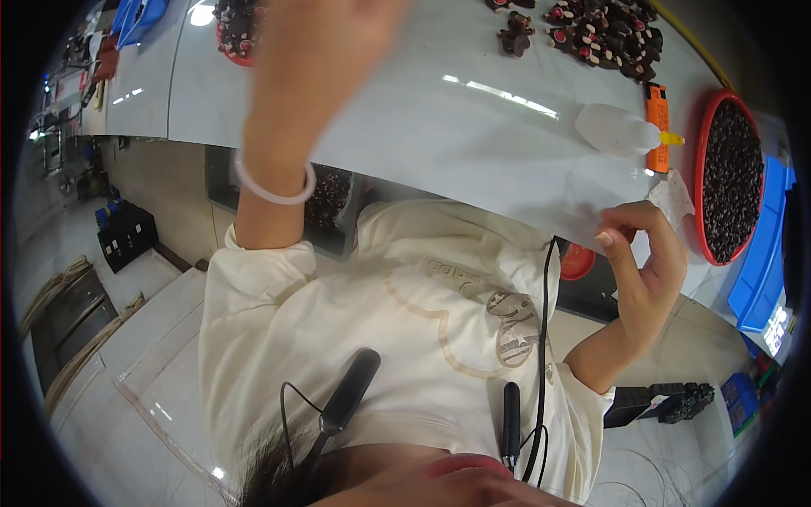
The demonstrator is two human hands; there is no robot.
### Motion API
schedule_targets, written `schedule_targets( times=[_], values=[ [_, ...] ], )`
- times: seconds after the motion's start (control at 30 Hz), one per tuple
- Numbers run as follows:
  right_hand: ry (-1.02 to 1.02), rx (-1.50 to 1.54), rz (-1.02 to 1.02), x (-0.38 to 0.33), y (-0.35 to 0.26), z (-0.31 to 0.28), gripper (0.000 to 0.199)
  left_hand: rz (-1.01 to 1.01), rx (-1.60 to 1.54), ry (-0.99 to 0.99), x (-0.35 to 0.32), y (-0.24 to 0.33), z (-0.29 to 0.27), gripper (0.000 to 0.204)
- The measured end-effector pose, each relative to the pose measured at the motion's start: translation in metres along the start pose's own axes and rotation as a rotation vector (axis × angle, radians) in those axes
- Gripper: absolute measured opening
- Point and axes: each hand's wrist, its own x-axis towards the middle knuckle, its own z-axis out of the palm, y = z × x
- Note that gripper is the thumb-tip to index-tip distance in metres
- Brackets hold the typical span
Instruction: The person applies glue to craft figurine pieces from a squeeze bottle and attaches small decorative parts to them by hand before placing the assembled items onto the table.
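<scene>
On the grey tabletop point(473, 144), a clear squeeze bottle point(615, 129) lies flat, long axis left-right, yellow nozzle pointing right toward the red tray point(700, 169). Right hand point(646, 262) nearest, its grip curled and empty. Left hand point(321, 51) raised; grip state indeterminate.

The left hand point(325, 51) is raised close to the camera, blurred, a pale bangle point(274, 190) on its wrist. The right hand point(646, 253) hovers at the edge of the grey surface point(439, 127), fingers point(610, 237) curled, empty. Near it lie a translucent squeeze bottle point(621, 131), an orange utility knife point(658, 127) and a red bowl point(700, 169) of dark beads.
</scene>
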Motion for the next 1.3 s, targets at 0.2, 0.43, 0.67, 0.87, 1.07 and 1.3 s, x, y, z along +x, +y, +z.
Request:
schedule_targets(
  times=[0.2,0.43,0.67,0.87,1.07,1.3],
  values=[
    [-0.009,-0.001,-0.007,-0.009,0.001,-0.018,0.016,0.044,-0.194,-0.347,-0.012,0.004,0.04,0.02],
    [0.428,0.139,-0.103,0.011,0.008,-0.007,0.027,-0.062,-0.421,-0.308,-0.031,0.015,0.033,0.014],
    [0.154,-0.191,-0.075,0.039,0.01,0.011,0.033,-0.082,-0.971,-0.25,-0.062,0.02,0.058,0.012],
    [0.185,0.571,0.107,0.007,0.012,-0.012,0.049,-0.586,-1.593,-0.217,-0.07,0.031,0.075,0.03],
    [0.311,0.253,0.065,-0.008,0.009,-0.038,0.067,-0.581,-1.7,-0.17,-0.073,0.032,0.074,0.029],
    [0.348,0.306,-0.183,0.001,0.011,-0.043,0.065,-0.389,-1.59,-0.224,-0.073,0.025,0.079,0.026]
  ],
)
